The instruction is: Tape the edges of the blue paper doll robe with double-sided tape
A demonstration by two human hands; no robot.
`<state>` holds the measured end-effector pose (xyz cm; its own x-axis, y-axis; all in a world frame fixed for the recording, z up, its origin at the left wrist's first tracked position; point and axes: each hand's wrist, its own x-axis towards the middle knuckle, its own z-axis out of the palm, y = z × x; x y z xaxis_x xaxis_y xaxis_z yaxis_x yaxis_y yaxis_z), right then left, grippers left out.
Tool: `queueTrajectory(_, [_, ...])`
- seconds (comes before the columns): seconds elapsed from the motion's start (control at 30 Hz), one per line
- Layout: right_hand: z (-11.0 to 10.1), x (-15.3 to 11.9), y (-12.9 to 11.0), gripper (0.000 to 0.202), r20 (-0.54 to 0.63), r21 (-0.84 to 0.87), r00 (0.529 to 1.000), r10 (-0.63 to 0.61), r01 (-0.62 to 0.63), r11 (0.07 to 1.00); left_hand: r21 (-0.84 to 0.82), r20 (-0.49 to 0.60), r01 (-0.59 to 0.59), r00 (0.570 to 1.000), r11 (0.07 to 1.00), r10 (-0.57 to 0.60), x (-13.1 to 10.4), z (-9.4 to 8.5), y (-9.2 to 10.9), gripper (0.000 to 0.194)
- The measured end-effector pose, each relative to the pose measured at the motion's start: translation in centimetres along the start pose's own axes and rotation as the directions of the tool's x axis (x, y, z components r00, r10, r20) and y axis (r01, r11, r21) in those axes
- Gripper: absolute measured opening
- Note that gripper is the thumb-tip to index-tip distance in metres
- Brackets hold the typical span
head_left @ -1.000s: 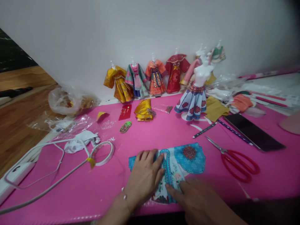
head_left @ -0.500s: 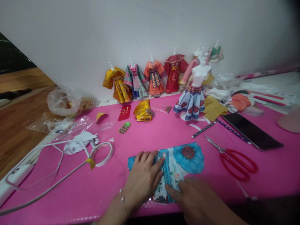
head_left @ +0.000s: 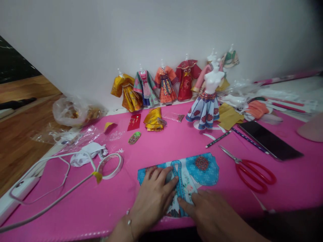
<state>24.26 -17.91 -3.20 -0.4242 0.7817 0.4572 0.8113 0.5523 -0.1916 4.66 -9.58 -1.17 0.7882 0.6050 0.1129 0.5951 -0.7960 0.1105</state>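
Observation:
A doll-sized garment piece (head_left: 203,171), blue and white with flower patterns and a narrow blue trim strip, lies flat near the table's front edge. My left hand (head_left: 156,195) rests palm down on its left part, fingers spread, with fingertips against the trim. On the lower part of the strip presses the outstretched index finger of my right hand (head_left: 209,211); its other fingers are bent and partly hidden. Neither hand lifts anything. To the right lie red-handled scissors (head_left: 248,169), apart from my hands. Both hands cover some of the cloth.
Behind, a white doll mannequin (head_left: 213,82) wears a patterned skirt, beside several dressed figures along the wall. A tape roll (head_left: 110,166), a white cable (head_left: 68,201) and a power strip (head_left: 17,195) lie left. A phone (head_left: 270,139) and pencils (head_left: 249,141) lie right.
My left hand's fingers have shifted slightly toward me along the trim, showing more of the cloth above them. My right index finger stays on the strip. The view has moved a little.

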Motion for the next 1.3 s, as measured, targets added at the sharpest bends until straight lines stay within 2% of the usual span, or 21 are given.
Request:
queueTrajectory(0.17, [0.1, -0.1, 0.1, 0.043, 0.039, -0.012, 0.999, 0.001, 0.0, 1.0, 0.006, 0.005, -0.009, 1.0, 1.0, 0.009, 0.2, -0.3, 0.1, 0.034])
queueTrajectory(0.33, [0.8, -0.7, -0.1, 0.048, 0.078, -0.02, 0.997, 0.022, -0.02, 1.0, 0.048, 0.017, 0.0, 1.0, 0.999, -0.001, 1.7, -1.1, 0.2, 0.038])
queueTrajectory(0.63, [-0.1, 0.3, 0.0, 0.043, 0.038, 0.002, 0.999, 0.032, -0.032, 0.999, 0.058, 0.025, 0.006, 1.0, 0.998, -0.008, 3.9, -0.7, -0.2, 0.032])
queueTrajectory(0.9, [-0.1, 0.4, 0.0, 0.039, 0.011, 0.019, 0.999, 0.033, -0.033, 0.999, 0.02, 0.026, -0.013, 1.0, 1.0, 0.012, 3.6, -1.2, -0.7, 0.035])
queueTrajectory(1.3, [-0.3, 0.5, -0.1, 0.036, 0.043, 0.009, 0.998, 0.036, -0.037, 0.999, -0.037, 0.048, -0.057, 0.997, 0.998, 0.059, 2.5, -1.0, -0.2, 0.035])
